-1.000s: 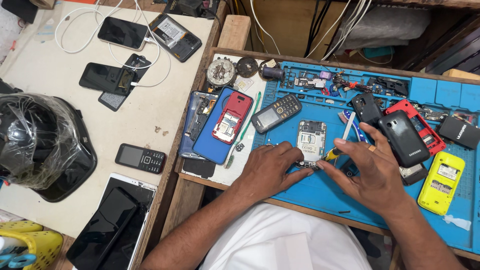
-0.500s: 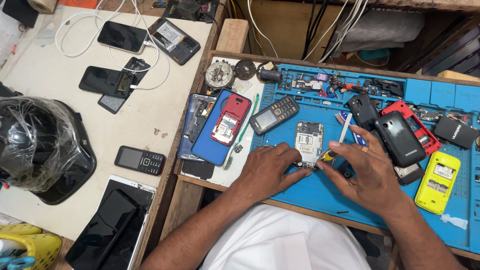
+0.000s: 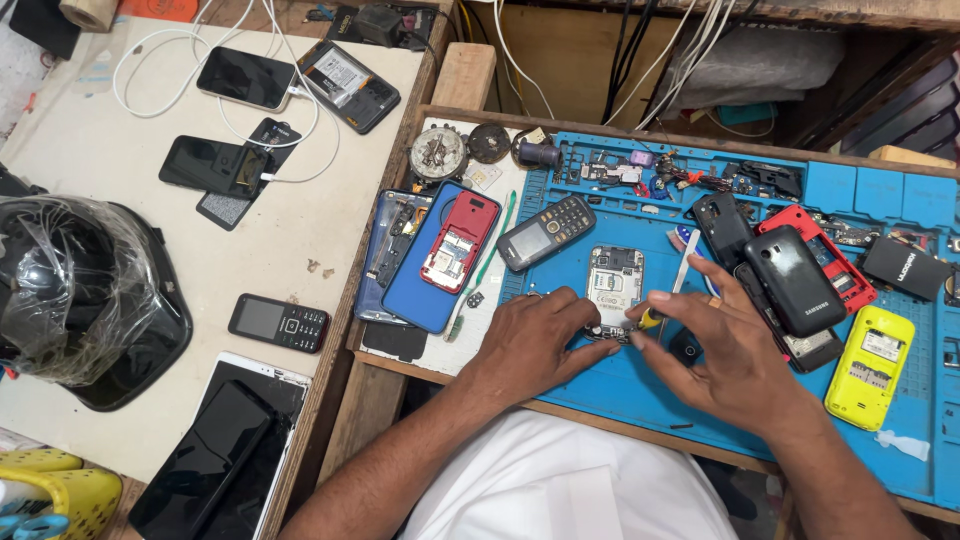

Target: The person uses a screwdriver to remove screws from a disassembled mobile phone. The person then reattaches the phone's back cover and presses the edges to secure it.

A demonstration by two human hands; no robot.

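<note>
An opened small phone (image 3: 614, 283) with its circuit board showing lies on the blue repair mat (image 3: 640, 390). My left hand (image 3: 535, 338) rests on the mat and presses the phone's lower end with its fingertips. My right hand (image 3: 728, 352) grips a small yellow-handled screwdriver (image 3: 650, 318) with its tip at the phone's lower edge. A white plastic pry stick (image 3: 681, 273) lies just beyond my right fingers.
Black phones (image 3: 795, 279), a red shell (image 3: 832, 262) and a yellow phone (image 3: 870, 367) lie right. A grey keypad phone (image 3: 546, 232), a red phone (image 3: 459, 241) on a blue case sit left. On the white table: wrapped helmet (image 3: 75, 290), small phone (image 3: 279, 322), charging phones (image 3: 246, 78).
The camera has shifted slightly. Both hands stay at the opened phone's lower end, with my right fingers adjusting a little on the screwdriver.
</note>
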